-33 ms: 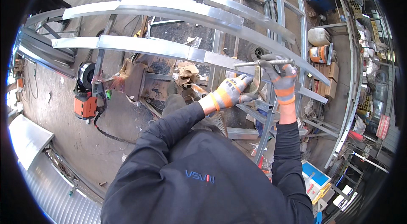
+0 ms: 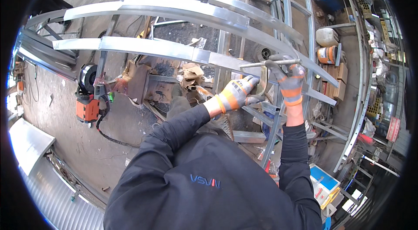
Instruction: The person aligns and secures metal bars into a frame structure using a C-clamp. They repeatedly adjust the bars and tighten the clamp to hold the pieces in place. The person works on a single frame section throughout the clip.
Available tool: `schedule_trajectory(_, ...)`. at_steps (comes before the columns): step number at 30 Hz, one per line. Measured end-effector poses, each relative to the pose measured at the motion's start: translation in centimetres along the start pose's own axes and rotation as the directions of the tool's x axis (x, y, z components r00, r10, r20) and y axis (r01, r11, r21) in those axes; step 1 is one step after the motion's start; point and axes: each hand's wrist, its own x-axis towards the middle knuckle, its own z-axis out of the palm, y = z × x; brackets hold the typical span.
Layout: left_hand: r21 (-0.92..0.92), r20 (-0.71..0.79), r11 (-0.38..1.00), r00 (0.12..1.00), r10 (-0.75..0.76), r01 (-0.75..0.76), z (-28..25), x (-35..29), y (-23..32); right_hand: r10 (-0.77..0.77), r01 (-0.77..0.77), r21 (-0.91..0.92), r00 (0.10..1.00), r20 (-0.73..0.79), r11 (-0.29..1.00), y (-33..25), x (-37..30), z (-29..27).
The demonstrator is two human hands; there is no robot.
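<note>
A C-clamp [image 2: 264, 82] with a long threaded screw [image 2: 283, 62] is between my gloved hands, over the right part of the nearer silver metal beam [image 2: 174, 50]. My left hand [image 2: 237, 93], in a grey and orange glove, closes around the clamp's curved frame. Fingers of my right hand [image 2: 291, 81], gloved alike, are wrapped over the screw, which lies roughly level. Where the clamp's jaw meets the beam is hidden by the gloves.
A second long beam [image 2: 187, 10] runs beyond the first. An orange machine with a wire spool [image 2: 88, 108] stands at left. Cardboard scraps [image 2: 191, 72] lie under the beams. At right are a white jug [image 2: 327, 37], an orange bucket [image 2: 326, 55] and cardboard boxes [image 2: 339, 77].
</note>
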Motion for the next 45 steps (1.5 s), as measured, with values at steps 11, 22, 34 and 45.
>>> schedule_trajectory(11, 0.066, 0.003, 0.998, 1.000, 0.018, -0.019, 0.2, 0.1, 0.1, -0.036, 0.054, 0.316, 0.997, -0.064, 0.947, 2.2, -0.4, 0.0)
schedule_trajectory(22, -0.004, 0.024, 1.000, 0.999, -0.031, 0.031, -0.3, 0.5, 1.1, -0.173, 0.151, 0.191, 0.979, 0.105, 0.970, 2.0, -1.3, -0.8)
schedule_trajectory(34, 0.500, -0.132, 0.859, 0.971, 0.200, -0.109, -16.1, 2.8, -5.3, 0.221, -0.203, 0.194, 0.973, -0.074, 0.960, 10.4, -6.3, 0.0)
schedule_trajectory(45, 0.897, 0.157, 0.442, 0.924, -0.348, 0.015, -40.0, 9.6, -19.4, 0.593, -0.290, 0.743, 0.786, -0.174, 0.603, 14.5, -21.0, 5.6)
